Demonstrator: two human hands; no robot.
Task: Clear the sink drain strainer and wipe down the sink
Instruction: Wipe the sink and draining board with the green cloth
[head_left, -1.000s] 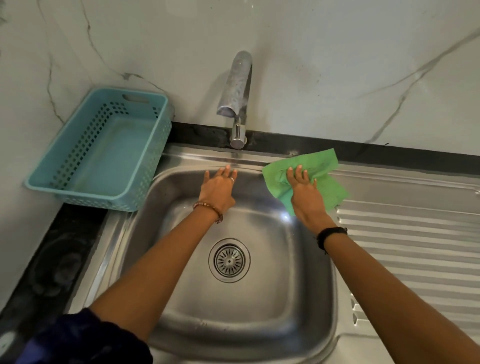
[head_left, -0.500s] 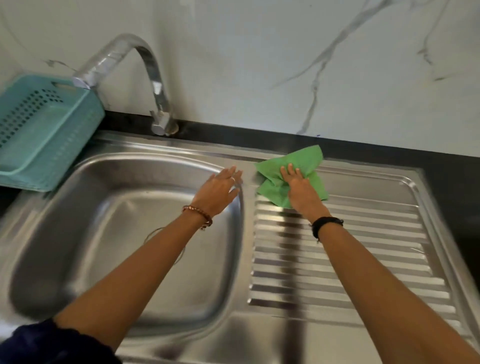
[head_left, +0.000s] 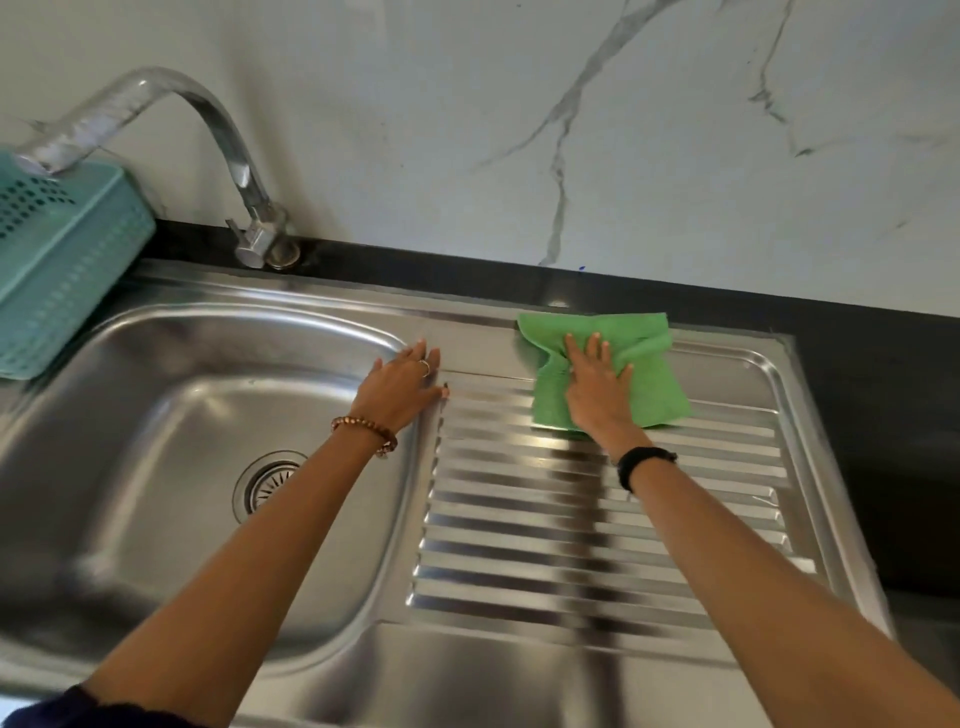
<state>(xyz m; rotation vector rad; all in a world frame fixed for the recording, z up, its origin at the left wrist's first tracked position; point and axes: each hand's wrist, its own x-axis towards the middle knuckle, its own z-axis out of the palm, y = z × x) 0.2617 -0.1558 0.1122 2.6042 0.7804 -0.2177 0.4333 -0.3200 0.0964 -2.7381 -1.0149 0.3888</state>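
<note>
The steel sink (head_left: 171, 405) fills the left half of the head view, with its round drain strainer (head_left: 262, 486) partly hidden behind my left forearm. My left hand (head_left: 400, 387) lies flat and open on the sink's right rim. A ribbed steel drainboard (head_left: 597, 530) stretches to the right of the bowl. My right hand (head_left: 597, 389) presses flat, fingers spread, on a crumpled green cloth (head_left: 649, 374) at the far end of the drainboard.
A curved chrome tap (head_left: 228, 156) rises behind the bowl at the back left. A teal plastic basket (head_left: 57, 270) stands at the left edge. A white marble wall (head_left: 519, 130) runs behind a black counter strip (head_left: 883, 374) that continues on the right.
My right hand has slid the green cloth rightward, from the bowl's back right corner onto the far end of the drainboard. My left hand shifted from the bowl's back wall to its right rim.
</note>
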